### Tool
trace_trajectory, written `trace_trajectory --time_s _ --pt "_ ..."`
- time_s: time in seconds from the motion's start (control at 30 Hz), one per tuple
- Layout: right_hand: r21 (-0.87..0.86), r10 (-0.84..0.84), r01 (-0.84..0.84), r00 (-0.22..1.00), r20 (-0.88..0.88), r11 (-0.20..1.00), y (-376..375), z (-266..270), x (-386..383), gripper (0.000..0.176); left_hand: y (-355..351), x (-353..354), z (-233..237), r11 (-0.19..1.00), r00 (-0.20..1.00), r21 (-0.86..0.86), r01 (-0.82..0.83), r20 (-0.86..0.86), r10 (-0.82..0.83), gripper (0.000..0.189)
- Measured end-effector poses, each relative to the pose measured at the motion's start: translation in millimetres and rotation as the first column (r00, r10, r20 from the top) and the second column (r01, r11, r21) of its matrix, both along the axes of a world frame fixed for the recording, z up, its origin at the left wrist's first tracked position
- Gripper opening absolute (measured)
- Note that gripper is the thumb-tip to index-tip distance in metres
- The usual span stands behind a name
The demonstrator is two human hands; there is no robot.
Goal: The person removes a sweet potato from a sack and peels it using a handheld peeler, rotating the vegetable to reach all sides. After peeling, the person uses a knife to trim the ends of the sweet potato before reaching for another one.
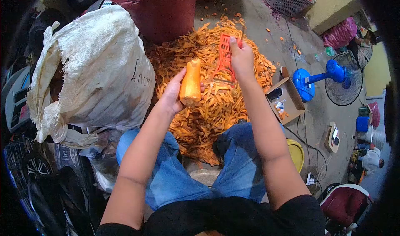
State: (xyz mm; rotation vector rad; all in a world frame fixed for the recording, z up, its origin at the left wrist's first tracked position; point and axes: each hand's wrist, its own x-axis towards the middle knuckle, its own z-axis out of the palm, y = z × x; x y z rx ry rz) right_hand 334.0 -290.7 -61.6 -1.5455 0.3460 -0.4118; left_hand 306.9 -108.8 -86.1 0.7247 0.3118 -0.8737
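Note:
A thick orange carrot (191, 82), its surface smooth and shiny, stands nearly upright in my left hand (174, 92), the fingers wrapped behind it. To its right, my right hand (241, 56) grips the top of a red peeler (225, 55) with a slotted body and a blade at its lower end. The peeler and the carrot are apart. Beneath both hands spreads a large heap of orange peelings (216, 119), reaching down between my knees.
At the left bulges a white woven sack (100, 65), with a red tub (162, 15) behind it. Right of the heap are a cardboard box (293, 98), a blue fan (308, 80), cables and a yellow lid (295, 155). A person (371, 159) is at the far right.

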Motion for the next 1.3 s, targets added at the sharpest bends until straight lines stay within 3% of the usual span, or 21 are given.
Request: trace_trajectory --time_s 0.03,0.1,0.13,0.2,0.23,0.33,0.43,0.57,0.63,0.67,0.73,0.77,0.83,0.9,0.97,1.03,1.1,1.17,1.23,1.27,1.3 --pt "0.000 0.001 -0.001 1.000 0.000 1.000 -0.8 1.8 -0.9 0.028 0.9 0.8 1.4 1.000 1.000 0.000 -0.001 0.000 0.001 0.043" --pt "-0.466 0.132 -0.274 0.940 -0.316 0.841 -1.0 8.6 -5.4 0.026 2.7 2.3 9.1 0.994 1.000 0.107 -0.008 0.018 0.006 0.035" --pt "-0.465 0.132 -0.274 0.940 -0.314 0.842 0.2 10.1 -7.7 0.026 3.4 1.7 15.0 0.994 1.000 0.108 -0.008 0.020 0.006 0.035" --pt "-0.712 0.166 -0.511 0.851 -0.499 0.482 2.5 12.0 -12.6 0.020 4.5 -0.5 24.6 0.973 0.977 0.230 -0.019 0.211 -0.031 0.035" --pt "-0.712 0.166 -0.510 0.851 -0.498 0.482 4.6 12.0 -15.1 0.020 5.8 1.3 24.1 0.973 0.977 0.230 -0.020 0.212 -0.030 0.035" --pt "-0.711 0.239 -0.630 0.776 -0.583 0.311 17.6 16.4 -22.4 0.016 9.9 7.1 21.8 0.963 0.931 0.271 -0.013 0.353 -0.086 0.039" --pt "-0.761 0.245 -0.605 0.794 -0.556 0.234 25.0 15.2 -26.5 0.016 12.0 8.2 22.1 0.959 0.935 0.284 -0.026 0.347 -0.077 0.042" --pt "-0.791 0.234 -0.569 0.820 -0.523 0.224 29.7 6.7 -26.1 0.016 11.3 7.9 19.9 0.962 0.929 0.272 -0.032 0.363 -0.072 0.043" --pt "-0.774 0.221 -0.497 0.868 -0.446 0.392 29.8 0.9 -25.2 0.015 11.7 9.3 14.8 0.960 0.937 0.277 -0.045 0.345 -0.056 0.043" --pt "-0.774 0.220 -0.497 0.868 -0.446 0.392 28.9 0.2 -24.3 0.015 12.8 11.4 11.5 0.965 0.956 0.257 -0.049 0.293 -0.029 0.043" --pt "-0.655 0.210 -0.421 0.901 -0.379 0.628 27.9 2.7 -21.3 0.023 13.5 10.8 17.0 0.970 0.971 0.237 -0.056 0.239 -0.003 0.043" --pt "-0.655 0.211 -0.422 0.901 -0.378 0.627 26.4 1.6 -19.1 0.023 15.2 7.9 21.8 0.972 0.974 0.233 -0.013 0.224 -0.041 0.043" --pt "-0.465 0.210 -0.405 0.885 -0.415 0.787 21.9 -5.6 -13.0 0.029 15.6 3.7 23.6 0.973 0.974 0.228 0.029 0.213 -0.079 0.042" --pt "-0.403 0.229 -0.419 0.869 -0.439 0.814 17.4 -27.9 -5.6 0.024 13.2 1.4 14.6 0.993 0.956 0.072 0.097 0.271 -0.113 0.042" --pt "-0.029 0.407 -0.452 0.827 -0.387 0.891 15.9 -61.7 2.7 0.020 11.3 -0.9 15.8 0.990 0.949 0.069 0.125 0.281 -0.140 0.048" --pt "0.050 0.434 -0.448 0.824 -0.364 0.893 20.6 -34.3 -6.7 0.016 8.2 -3.9 22.3 0.973 0.909 0.148 0.179 0.354 -0.221 0.049" --pt "0.381 0.530 -0.403 0.779 -0.334 0.832 16.8 -22.3 -9.4 0.016 9.8 -1.7 20.8 0.972 0.911 0.161 0.169 0.350 -0.217 0.049" --pt "0.452 0.581 -0.402 0.717 -0.386 0.796 4.6 -20.6 -6.1 0.018 11.8 0.3 23.1 0.981 0.912 0.128 0.143 0.368 -0.181 0.048" --pt "0.675 0.612 -0.249 0.697 -0.373 0.695 -0.6 3.4 -9.6 0.022 15.0 2.0 26.5 0.986 0.932 0.136 0.094 0.337 -0.136 0.048" --pt "0.786 0.664 -0.229 0.693 -0.283 0.574 -10.5 -3.5 -5.4 0.024 17.2 3.3 27.6 0.988 0.947 0.147 0.044 0.307 -0.088 0.048" --pt "0.786 0.663 -0.230 0.693 -0.282 0.574 -16.9 -8.4 -3.4 0.024 19.4 5.1 27.6 0.988 0.947 0.148 0.044 0.309 -0.089 0.048"
